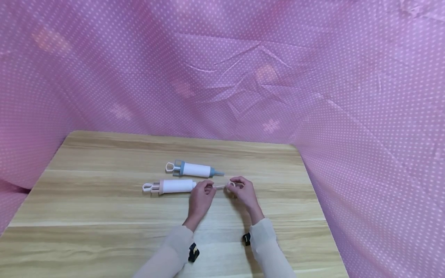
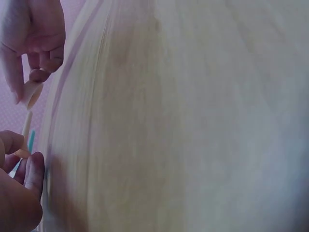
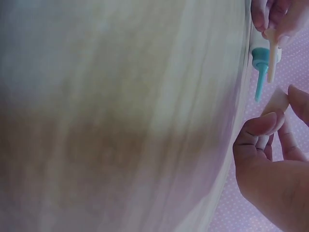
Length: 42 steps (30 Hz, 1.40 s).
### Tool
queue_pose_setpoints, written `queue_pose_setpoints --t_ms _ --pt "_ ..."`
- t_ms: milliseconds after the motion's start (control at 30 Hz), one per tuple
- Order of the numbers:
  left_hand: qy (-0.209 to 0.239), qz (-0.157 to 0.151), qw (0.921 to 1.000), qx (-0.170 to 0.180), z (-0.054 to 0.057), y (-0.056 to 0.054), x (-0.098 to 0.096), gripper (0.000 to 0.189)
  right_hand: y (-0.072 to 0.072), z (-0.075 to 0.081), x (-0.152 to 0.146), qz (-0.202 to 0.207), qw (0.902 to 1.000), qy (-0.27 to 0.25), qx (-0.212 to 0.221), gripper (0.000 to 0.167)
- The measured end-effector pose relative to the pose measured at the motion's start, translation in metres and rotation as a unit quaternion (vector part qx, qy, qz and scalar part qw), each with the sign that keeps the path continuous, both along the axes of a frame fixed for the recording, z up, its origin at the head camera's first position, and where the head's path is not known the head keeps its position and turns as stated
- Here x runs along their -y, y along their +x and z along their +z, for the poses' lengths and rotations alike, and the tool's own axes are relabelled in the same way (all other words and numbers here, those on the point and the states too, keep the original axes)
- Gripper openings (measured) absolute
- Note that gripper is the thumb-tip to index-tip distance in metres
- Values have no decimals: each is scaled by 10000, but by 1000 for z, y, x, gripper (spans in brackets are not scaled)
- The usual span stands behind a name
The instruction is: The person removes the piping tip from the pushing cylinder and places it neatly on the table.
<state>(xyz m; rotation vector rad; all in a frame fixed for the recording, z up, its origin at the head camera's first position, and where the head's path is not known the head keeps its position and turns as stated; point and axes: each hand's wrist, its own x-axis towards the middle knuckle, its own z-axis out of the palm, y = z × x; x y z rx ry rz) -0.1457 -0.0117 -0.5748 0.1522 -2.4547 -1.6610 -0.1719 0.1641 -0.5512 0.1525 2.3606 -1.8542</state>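
A thin pale peach nozzle (image 3: 272,60) is pinched by the left hand (image 1: 202,197) between thumb and fingers. Its narrow end points at the right hand (image 1: 245,193), which pinches a short, hollow peach collar (image 2: 33,94) by its rim. A small gap parts nozzle and collar in the left wrist view. Left of the left hand lies a white syringe (image 1: 177,186) with a pink flange and a white loop handle. Its front end is by the left fingers; whether it touches them or the nozzle is hidden.
Behind the hands lies a second white syringe (image 1: 196,170) with teal-blue ends and a nozzle pointing right. Everything is on a wood-grain table (image 1: 104,231). Pink dotted cloth (image 1: 222,77) hangs around its back and sides.
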Motion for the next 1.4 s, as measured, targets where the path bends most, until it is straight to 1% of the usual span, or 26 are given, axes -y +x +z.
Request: queue_pose_setpoints --t_ms 167,367,500,733,900,1100,1267,1400 --pt "-118 82 9999 5 -2 -1 -3 20 -2 -2 -1 -58 9998 110 129 31" --pt "-274 150 9995 -56 -7 -5 -6 19 -7 -5 -3 -176 9994 233 210 30" --pt "-340 188 9992 -22 -8 -7 -7 20 -8 -6 -3 -133 9993 253 256 30" --pt "-463 64 9989 -29 -7 -10 -8 23 -9 -5 -2 -137 9975 651 251 30" --pt "-544 77 9985 -22 -8 -13 -7 22 -10 -6 -2 -100 9966 770 275 31" --pt "-575 107 9982 132 -6 -17 -8 23 -13 -4 -1 -86 9955 912 251 28" --pt "-595 65 9978 283 -6 -17 -8 25 -12 -4 -1 -79 9944 1039 154 27" --pt "-810 -91 9965 184 -5 -15 -7 29 -11 -3 -2 -69 9946 1014 197 28"
